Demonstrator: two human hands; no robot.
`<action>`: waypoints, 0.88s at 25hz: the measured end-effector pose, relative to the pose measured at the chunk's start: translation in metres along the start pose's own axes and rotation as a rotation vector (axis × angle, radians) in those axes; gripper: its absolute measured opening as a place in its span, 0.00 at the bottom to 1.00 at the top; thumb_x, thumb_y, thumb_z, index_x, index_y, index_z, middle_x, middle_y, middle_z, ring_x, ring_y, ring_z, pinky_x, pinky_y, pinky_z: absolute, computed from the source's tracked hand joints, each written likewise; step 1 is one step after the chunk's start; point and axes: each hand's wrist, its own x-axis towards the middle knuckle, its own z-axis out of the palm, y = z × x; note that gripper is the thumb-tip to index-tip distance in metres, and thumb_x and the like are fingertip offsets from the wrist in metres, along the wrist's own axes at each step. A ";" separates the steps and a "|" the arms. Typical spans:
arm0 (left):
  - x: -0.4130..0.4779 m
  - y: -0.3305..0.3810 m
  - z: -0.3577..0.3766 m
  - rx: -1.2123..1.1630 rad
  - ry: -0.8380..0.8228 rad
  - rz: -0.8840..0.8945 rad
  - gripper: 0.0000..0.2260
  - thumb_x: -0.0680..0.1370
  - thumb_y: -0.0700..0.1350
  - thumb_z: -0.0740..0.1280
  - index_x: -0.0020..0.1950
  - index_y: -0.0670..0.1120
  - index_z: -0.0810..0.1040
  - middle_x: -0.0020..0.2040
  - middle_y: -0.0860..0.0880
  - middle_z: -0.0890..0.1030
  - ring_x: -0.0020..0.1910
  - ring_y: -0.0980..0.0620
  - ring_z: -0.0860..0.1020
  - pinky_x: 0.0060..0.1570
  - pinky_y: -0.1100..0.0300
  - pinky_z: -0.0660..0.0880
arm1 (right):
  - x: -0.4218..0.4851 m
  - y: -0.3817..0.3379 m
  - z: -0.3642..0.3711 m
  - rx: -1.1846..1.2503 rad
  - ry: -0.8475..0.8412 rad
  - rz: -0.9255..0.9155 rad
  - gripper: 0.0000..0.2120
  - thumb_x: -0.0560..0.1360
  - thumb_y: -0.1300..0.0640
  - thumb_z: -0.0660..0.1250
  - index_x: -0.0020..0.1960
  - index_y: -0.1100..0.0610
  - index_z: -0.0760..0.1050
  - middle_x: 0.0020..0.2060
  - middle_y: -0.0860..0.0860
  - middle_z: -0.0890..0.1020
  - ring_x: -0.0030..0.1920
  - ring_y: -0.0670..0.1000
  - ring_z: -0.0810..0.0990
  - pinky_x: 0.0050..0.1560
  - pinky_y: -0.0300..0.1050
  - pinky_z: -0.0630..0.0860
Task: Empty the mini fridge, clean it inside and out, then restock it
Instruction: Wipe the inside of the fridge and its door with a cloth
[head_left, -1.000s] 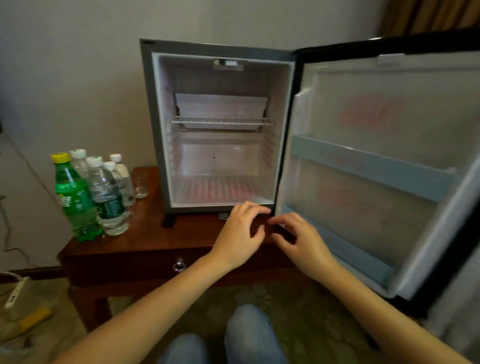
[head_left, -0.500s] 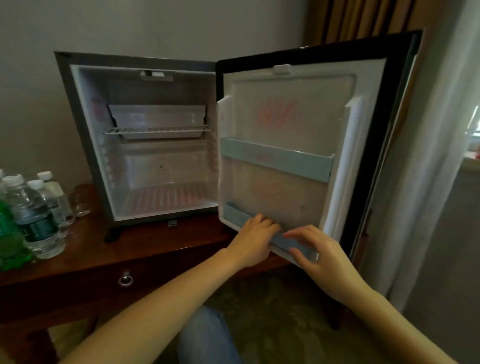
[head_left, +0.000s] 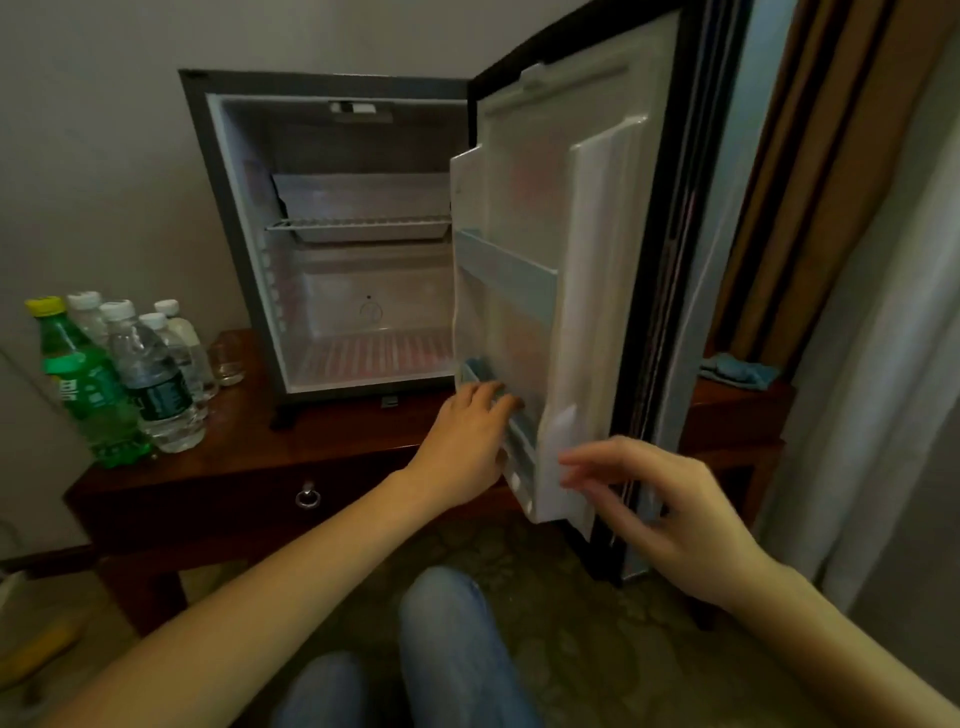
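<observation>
Since half a second ago the door has swung further round, so its inner face now shows almost edge-on, and both hands have followed its bottom corner. At far left, 1 green bottle and 4 water bottles stand grouped on the wooden table, with a small glass just beside them. Next comes the mini fridge, standing open on the same table, its cavity bare apart from the wire shelf. The left hand has its fingers curled over the lower door rail, holding it. The right hand is blurred, fingers spread and loosely bent, tips at the door's bottom edge; it grips nothing that I can see. Behind the door, at right, a blue cloth lies on the table. Emptying looks done, so this seems the start of cleaning, perhaps checking or freeing the door rail. Next, the rail likely needs an even lift, or the cloth needs fetching from behind the door.
</observation>
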 end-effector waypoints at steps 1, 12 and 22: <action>-0.010 0.006 -0.015 -0.054 0.088 -0.027 0.19 0.74 0.41 0.66 0.64 0.46 0.70 0.63 0.46 0.72 0.64 0.46 0.68 0.62 0.52 0.69 | -0.001 -0.004 -0.004 -0.024 0.050 -0.072 0.11 0.78 0.54 0.62 0.59 0.48 0.75 0.48 0.42 0.80 0.51 0.42 0.81 0.49 0.36 0.78; -0.070 0.045 -0.053 -0.311 0.780 -0.110 0.27 0.73 0.32 0.67 0.69 0.40 0.61 0.65 0.39 0.65 0.66 0.54 0.64 0.67 0.70 0.61 | 0.017 0.077 0.025 -0.254 -0.007 0.303 0.09 0.76 0.60 0.65 0.54 0.51 0.77 0.44 0.43 0.80 0.46 0.42 0.78 0.46 0.40 0.77; 0.013 0.088 0.021 0.111 -0.087 -0.140 0.18 0.78 0.39 0.61 0.68 0.42 0.69 0.65 0.43 0.71 0.64 0.44 0.68 0.61 0.50 0.68 | 0.059 0.160 0.048 -0.586 -0.258 0.365 0.09 0.76 0.59 0.61 0.55 0.57 0.74 0.49 0.53 0.78 0.54 0.56 0.76 0.50 0.51 0.75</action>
